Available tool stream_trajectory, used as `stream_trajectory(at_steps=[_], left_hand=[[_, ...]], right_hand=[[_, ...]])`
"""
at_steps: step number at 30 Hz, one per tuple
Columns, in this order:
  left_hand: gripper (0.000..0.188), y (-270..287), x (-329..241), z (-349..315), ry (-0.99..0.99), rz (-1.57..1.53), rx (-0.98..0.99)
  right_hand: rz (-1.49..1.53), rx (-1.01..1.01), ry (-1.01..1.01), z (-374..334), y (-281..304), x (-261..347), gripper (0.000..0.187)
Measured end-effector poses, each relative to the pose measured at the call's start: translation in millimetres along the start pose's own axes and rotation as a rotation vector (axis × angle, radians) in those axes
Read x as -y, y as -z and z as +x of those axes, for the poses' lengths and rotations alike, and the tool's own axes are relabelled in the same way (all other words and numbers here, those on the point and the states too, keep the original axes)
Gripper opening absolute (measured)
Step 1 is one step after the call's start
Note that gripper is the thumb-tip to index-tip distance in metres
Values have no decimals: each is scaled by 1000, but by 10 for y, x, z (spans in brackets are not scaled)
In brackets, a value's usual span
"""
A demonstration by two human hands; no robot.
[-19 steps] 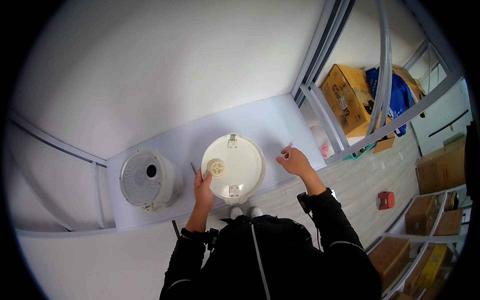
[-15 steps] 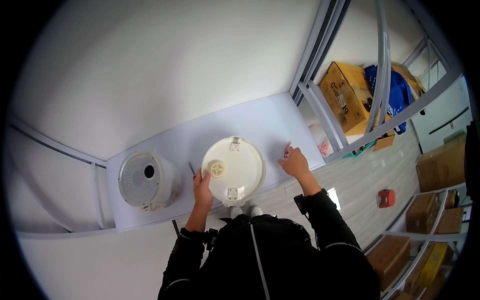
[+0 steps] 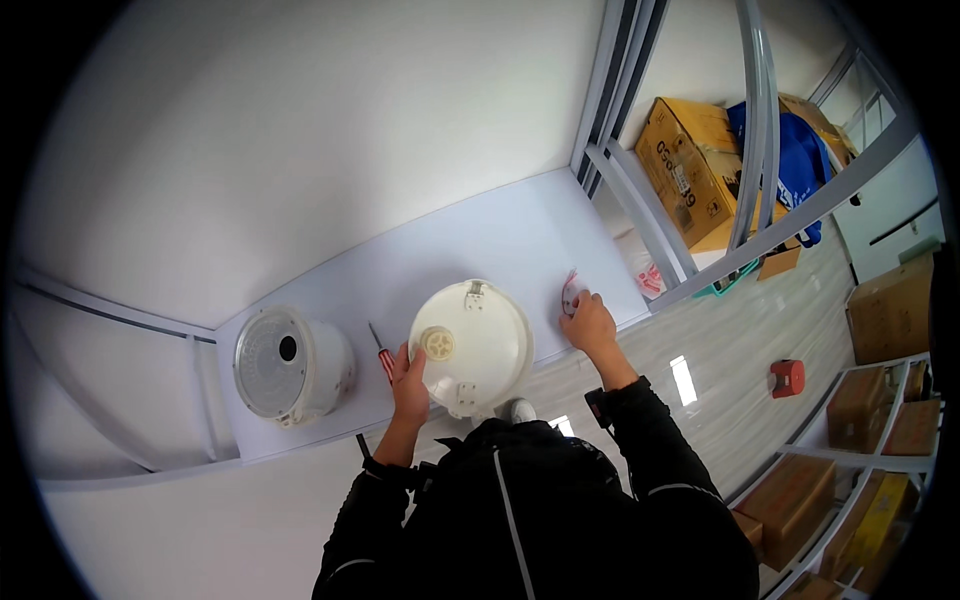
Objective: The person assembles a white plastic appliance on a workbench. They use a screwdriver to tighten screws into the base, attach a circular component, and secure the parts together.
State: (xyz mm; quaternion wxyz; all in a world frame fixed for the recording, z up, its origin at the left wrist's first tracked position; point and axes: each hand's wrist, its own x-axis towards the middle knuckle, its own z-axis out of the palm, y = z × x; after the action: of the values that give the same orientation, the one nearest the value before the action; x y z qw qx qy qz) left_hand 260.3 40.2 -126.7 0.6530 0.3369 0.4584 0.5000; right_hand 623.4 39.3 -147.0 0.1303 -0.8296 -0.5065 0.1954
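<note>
In front of me stands a round white container [image 3: 487,335] with a metal latch at its far edge, another near me, and a cream knob on its top face. My left hand [image 3: 408,390] grips its left rim, thumb over the top near the knob. Just left of that hand lies a red-handled screwdriver [image 3: 385,360], its shaft pointing away. My right hand [image 3: 590,325] is closed at a small clear plastic bag with red edging [image 3: 572,290] on the table's right part. The fingertips are partly hidden; whatever is inside the bag is too small to make out.
A second white drum [image 3: 290,365] with a clear greyish top and a black hole stands at the table's left. Metal frame posts [image 3: 640,215] rise past the right end, with cartons [image 3: 685,170] behind. A red stool [image 3: 787,378] and shelves of boxes [image 3: 790,495] stand right.
The view has shifted slightly. More of the screwdriver and the bag now show. My left hand stays on the container's rim, and my right hand remains at the bag.
</note>
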Motion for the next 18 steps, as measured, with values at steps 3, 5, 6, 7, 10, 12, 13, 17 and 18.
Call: stream_trajectory(at_steps=[3, 5, 6, 7, 10, 12, 13, 17, 18], left_hand=[[34, -53, -66, -7, -37, 17, -30], [34, -66, -90, -2, -25, -4, -66], [34, -61, -84, -8, -16, -15, -86], [35, -55, -76, -14, -47, 21, -86], [36, -119, -157, -70, -249, 336, -57], [37, -250, -350, -228, -529, 824, -1], [37, -272, -367, -255, -573, 831, 3], [42, -350, -533, -356, -754, 961, 122], [44, -363, -579, -380, -801, 1018, 174]], right_hand=[[15, 2, -11, 6, 18, 2, 44], [50, -78, 6, -6, 44, 15, 40], [66, -115, 14, -16, 60, 18, 39], [84, -142, 32, -10, 78, 27, 39], [161, -171, 128, 32, 162, 79, 43], [244, -114, 247, 23, 253, 149, 51], [329, -67, 324, -26, 293, 233, 53], [609, 177, 519, -271, 479, 661, 63], [662, 252, 543, -285, 518, 737, 65]])
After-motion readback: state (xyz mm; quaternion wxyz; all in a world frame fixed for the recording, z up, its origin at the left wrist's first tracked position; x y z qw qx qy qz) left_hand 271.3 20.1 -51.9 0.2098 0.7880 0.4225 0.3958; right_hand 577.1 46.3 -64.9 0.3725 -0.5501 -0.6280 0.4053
